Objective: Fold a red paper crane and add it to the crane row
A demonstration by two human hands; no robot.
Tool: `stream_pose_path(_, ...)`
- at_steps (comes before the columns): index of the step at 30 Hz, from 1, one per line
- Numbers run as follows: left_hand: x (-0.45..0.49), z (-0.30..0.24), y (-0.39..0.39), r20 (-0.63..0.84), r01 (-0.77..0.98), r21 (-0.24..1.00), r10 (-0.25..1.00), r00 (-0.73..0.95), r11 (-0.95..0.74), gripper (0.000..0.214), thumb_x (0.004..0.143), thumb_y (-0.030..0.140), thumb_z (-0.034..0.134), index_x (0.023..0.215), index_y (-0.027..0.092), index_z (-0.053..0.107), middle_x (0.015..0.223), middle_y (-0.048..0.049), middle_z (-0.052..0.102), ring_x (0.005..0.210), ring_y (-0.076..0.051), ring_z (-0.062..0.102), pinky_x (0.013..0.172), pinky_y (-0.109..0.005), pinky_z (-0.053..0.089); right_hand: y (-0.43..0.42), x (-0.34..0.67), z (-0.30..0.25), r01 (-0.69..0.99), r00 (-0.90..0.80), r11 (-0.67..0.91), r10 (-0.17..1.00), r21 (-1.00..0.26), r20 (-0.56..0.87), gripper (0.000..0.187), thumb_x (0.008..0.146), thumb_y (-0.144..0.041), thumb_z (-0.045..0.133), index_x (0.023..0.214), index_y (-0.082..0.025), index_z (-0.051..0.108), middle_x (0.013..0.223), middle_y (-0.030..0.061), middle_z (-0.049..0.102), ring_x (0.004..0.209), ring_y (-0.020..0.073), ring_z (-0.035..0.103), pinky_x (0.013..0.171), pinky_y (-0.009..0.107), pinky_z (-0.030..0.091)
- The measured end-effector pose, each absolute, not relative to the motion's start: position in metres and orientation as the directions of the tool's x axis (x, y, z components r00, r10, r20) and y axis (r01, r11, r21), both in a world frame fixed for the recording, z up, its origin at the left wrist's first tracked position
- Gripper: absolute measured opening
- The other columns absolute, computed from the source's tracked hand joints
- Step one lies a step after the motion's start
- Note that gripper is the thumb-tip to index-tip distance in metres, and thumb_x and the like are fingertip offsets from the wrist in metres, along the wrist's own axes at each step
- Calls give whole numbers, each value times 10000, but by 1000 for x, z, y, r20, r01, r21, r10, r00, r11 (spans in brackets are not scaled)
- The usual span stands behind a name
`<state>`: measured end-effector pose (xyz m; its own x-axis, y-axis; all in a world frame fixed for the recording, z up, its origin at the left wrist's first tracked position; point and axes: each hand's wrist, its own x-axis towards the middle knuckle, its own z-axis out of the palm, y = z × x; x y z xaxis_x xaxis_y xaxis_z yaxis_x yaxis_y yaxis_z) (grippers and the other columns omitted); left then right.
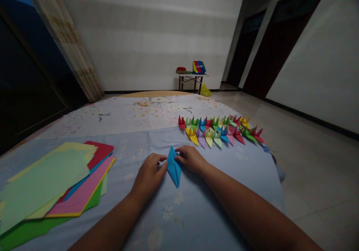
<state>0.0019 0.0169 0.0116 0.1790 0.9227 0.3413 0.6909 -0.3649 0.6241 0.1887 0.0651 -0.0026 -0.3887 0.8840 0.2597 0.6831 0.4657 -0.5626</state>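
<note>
A blue folded paper diamond [174, 167], a half-made origami shape, lies on the cloth in front of me with its points facing away and toward me. My left hand [150, 170] is curled at its left edge, thumb and forefinger closed in against the paper. From the other side, my right hand [190, 158] has its bent fingers and thumb on the right edge. Between them, both hands hold the paper; the exact contact under the right fingers is hidden. Beyond my right hand stand rows of finished paper cranes [209, 137] in many colours.
On the left lies a fanned stack of coloured paper sheets [47, 183]. A pale blue floral tablecloth [210, 213] covers the table, whose edge drops off at right. Near the far wall, a small table [193, 75] carries a multicoloured box [199, 67].
</note>
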Motion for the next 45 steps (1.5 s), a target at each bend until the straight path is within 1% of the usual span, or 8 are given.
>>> stream_pose_path(3, 2, 9, 17, 372, 696, 547, 880, 295, -465, 198, 794, 266, 495, 906, 204, 646, 941, -69, 648, 921, -219, 570, 855, -361, 414, 64, 189, -5, 726, -378, 483, 875, -490, 302, 306, 782, -301, 608, 1065, -186, 627, 825, 47, 643, 810, 173, 553, 781, 300, 382)
stream_pose_path(12, 3, 8, 16, 313, 765, 433, 875, 369, -477, 198, 799, 218, 508, 938, 226, 649, 984, -47, 657, 968, -222, 555, 861, -389, 375, 62, 199, 1, 662, -423, 523, 852, -537, 309, 199, 805, -237, 576, 979, -207, 667, 856, 49, 613, 792, 146, 554, 757, 276, 403)
stream_pose_path(16, 4, 9, 15, 318, 765, 426, 871, 373, -483, 207, 803, 203, 500, 956, 221, 638, 1001, -48, 650, 981, -220, 552, 868, -395, 373, 58, 208, 7, 644, -494, 555, 827, -526, 268, 215, 782, -177, 579, 975, -211, 668, 902, 53, 613, 844, 158, 565, 804, 294, 405)
stream_pose_path(20, 4, 8, 15, 341, 762, 415, 861, 376, -497, 211, 804, 186, 494, 955, 218, 637, 1005, -50, 642, 988, -219, 546, 864, -398, 375, 54, 212, 7, 622, -573, 601, 786, -501, 232, 313, 733, -112, 588, 1013, -239, 652, 1009, 56, 595, 977, 192, 537, 886, 330, 378)
stream_pose_path(26, 1, 1, 18, 354, 763, 408, 857, 374, -501, 223, 810, 203, 503, 994, 220, 627, 1033, -54, 628, 1000, -218, 542, 867, -407, 380, 52, 211, 0, 606, -584, 611, 776, -509, 238, 431, 717, -105, 582, 1125, -244, 592, 1083, 66, 566, 1035, 205, 504, 912, 345, 366)
stream_pose_path(36, 3, -4, 19, 355, 708, 505, 867, 350, -493, 295, 826, 311, 506, 1091, 204, 576, 1155, -84, 578, 1086, -230, 523, 943, -426, 392, 50, 202, -4, 605, -574, 664, 747, -440, 337, 269, 777, -299, 631, 1034, -220, 622, 943, 60, 610, 896, 178, 544, 802, 314, 369)
stream_pose_path(41, -4, -7, 23, 332, 664, 539, 855, 398, -518, 338, 806, 236, 504, 1140, 204, 546, 1187, -87, 573, 1103, -217, 526, 961, -386, 409, 48, 200, -4, 599, -608, 698, 715, -393, 345, 204, 778, -298, 637, 970, -230, 641, 919, 50, 619, 880, 182, 533, 764, 312, 325)
stream_pose_path(45, -9, -12, 27, 326, 663, 495, 827, 458, -562, 359, 814, 208, 480, 1168, 201, 540, 1211, -88, 579, 1127, -224, 516, 972, -400, 398, 47, 201, -3, 610, -626, 705, 709, -362, 325, 168, 768, -323, 652, 922, -256, 662, 887, 36, 602, 864, 181, 512, 748, 323, 279)
